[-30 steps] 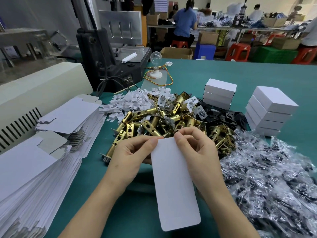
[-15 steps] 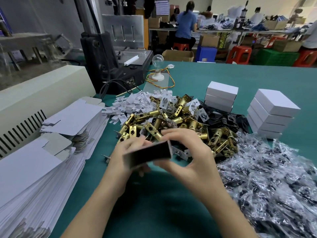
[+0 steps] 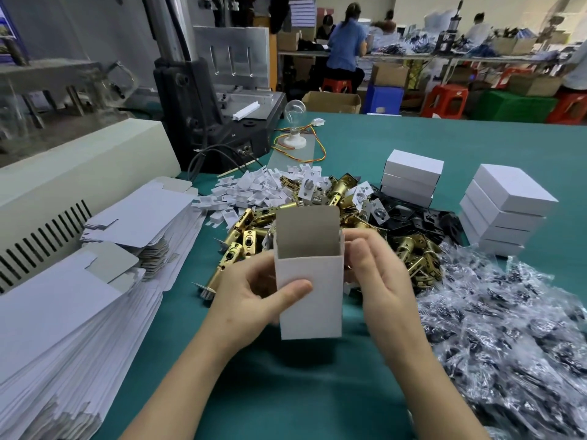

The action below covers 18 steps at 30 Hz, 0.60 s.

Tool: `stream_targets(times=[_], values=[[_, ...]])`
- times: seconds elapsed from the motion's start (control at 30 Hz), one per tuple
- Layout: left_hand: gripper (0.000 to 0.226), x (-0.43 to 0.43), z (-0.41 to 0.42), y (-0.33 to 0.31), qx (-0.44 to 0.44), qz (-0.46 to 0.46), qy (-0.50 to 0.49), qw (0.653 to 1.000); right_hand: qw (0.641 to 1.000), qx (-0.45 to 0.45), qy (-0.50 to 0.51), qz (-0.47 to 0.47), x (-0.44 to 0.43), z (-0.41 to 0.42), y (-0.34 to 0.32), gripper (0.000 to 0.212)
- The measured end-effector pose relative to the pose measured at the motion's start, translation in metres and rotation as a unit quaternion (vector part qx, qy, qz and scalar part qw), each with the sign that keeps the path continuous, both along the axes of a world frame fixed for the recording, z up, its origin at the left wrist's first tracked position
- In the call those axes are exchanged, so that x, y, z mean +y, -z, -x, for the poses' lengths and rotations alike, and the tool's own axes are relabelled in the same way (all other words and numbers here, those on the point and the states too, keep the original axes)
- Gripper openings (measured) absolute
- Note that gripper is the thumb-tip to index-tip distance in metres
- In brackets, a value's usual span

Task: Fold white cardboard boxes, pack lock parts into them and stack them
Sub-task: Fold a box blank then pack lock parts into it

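A white cardboard box [image 3: 313, 312] stands upright in front of me, top open, with its grey lid flap raised at the back. My left hand [image 3: 251, 300] grips its left side, thumb across the front face. My right hand [image 3: 378, 277] holds its right side near the top edge. Behind the box lies a heap of brass lock latches [image 3: 409, 249] with black plates [image 3: 413, 214] and small white card pieces [image 3: 254, 188]. Two stacks of closed white boxes stand further back, one at the middle [image 3: 413, 176] and one at the right [image 3: 505, 201].
Tall piles of flat white box blanks [image 3: 63, 312] fill the left side of the green table [image 3: 317, 392]. Clear bags of dark parts [image 3: 508, 328] cover the right. A cream machine [image 3: 79, 173], a black press [image 3: 206, 106] and a light bulb [image 3: 295, 122] stand behind. People work at far tables.
The flat white blank has been opened into a box. A second ago both hands pinched its top edge; then it was turned end-on; it now stands upright with its lid flap raised.
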<state>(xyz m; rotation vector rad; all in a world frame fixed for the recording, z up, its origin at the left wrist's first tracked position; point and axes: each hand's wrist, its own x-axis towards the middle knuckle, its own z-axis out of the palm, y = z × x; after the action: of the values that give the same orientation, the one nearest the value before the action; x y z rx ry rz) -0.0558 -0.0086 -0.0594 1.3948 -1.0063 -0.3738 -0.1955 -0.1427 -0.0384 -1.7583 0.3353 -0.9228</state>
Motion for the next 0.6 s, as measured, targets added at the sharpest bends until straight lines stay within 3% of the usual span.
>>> stream_targets(times=[0.07, 0.17, 0.3, 0.47, 0.6], values=[[0.021, -0.001, 0.003, 0.001, -0.040, -0.009, 0.029, 0.999, 0.998, -0.023, 0.056, 0.021, -0.002, 0.002, -0.003, 0.027], [0.030, -0.003, 0.005, 0.008, -0.085, -0.043, 0.054, 0.994, 0.991, -0.042, 0.116, 0.056, -0.004, 0.005, -0.006, 0.024], [0.033, -0.003, 0.004, 0.013, -0.117, -0.084, 0.078, 0.987, 0.983, -0.012, 0.174, 0.053, -0.016, 0.007, -0.015, 0.019], [0.035, -0.004, 0.006, 0.016, -0.153, -0.135, 0.093, 0.974, 0.963, 0.165, 0.170, 0.129, -0.051, 0.004, -0.037, 0.011], [0.043, -0.004, 0.007, 0.014, -0.151, -0.149, 0.093, 0.973, 0.905, 0.308, 0.091, 0.279, -0.057, -0.011, -0.053, 0.016]])
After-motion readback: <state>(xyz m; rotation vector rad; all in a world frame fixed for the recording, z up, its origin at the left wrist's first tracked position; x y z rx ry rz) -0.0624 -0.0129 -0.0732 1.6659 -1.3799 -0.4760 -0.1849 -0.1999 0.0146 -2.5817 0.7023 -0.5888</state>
